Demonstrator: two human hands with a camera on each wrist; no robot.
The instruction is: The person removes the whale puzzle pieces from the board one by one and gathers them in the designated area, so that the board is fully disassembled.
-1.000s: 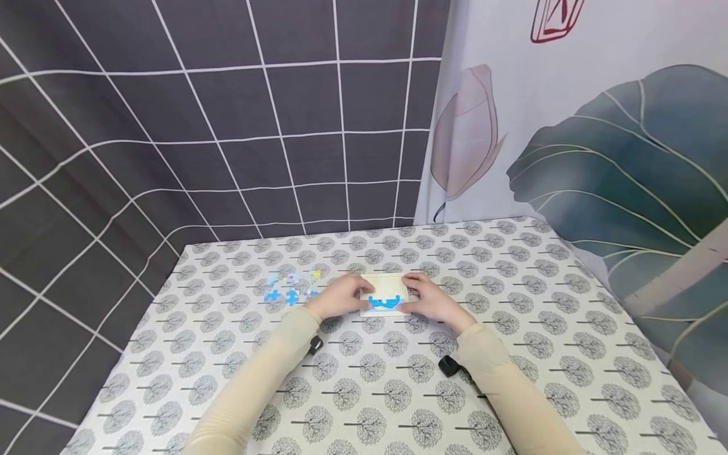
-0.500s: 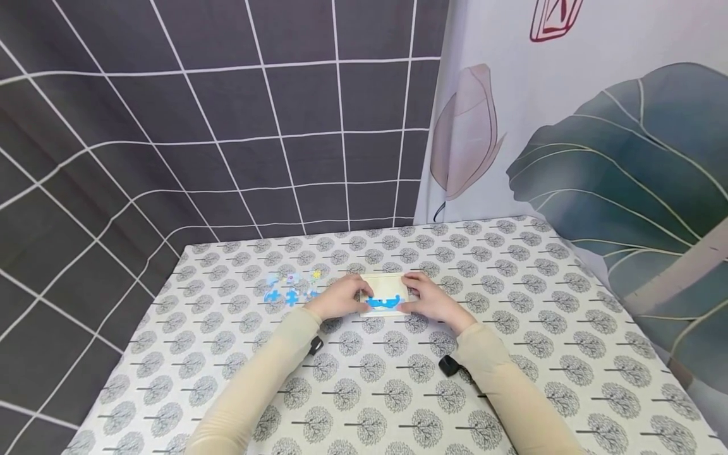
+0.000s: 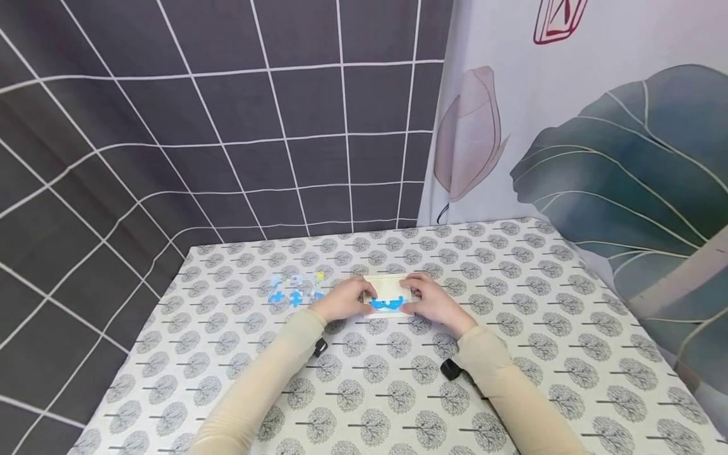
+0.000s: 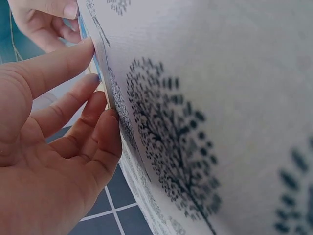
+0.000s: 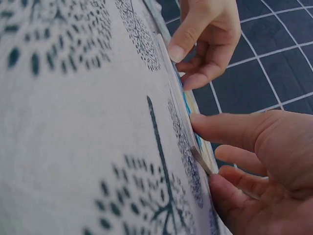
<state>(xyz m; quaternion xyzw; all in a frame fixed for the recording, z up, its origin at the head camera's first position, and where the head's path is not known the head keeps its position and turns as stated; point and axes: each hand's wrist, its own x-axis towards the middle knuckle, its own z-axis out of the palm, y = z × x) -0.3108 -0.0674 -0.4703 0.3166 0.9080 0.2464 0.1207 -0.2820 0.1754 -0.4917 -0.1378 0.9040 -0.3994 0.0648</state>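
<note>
A shallow cream puzzle tray lies flat on the table between both hands. Joined blue puzzle pieces fill its near part; cream backing shows behind them. My left hand grips the tray's left side, its thumb near the blue pieces and the other fingers bent along the edge. On the opposite side, my right hand holds the right edge in a similar way, thumb close to the pieces. In the right wrist view, the tray appears nearly edge-on, so its face is mostly hidden.
Several loose puzzle pieces lie left of the left hand, one with a yellow sun. The tree-print tablecloth covers the table. A dark grid curtain hangs behind, and a leaf-print curtain at right.
The head view has shifted slightly. Both hands keep their places at the tray's sides, with only small thumb movements at the blue pieces. The loose pieces stay where they were.
</note>
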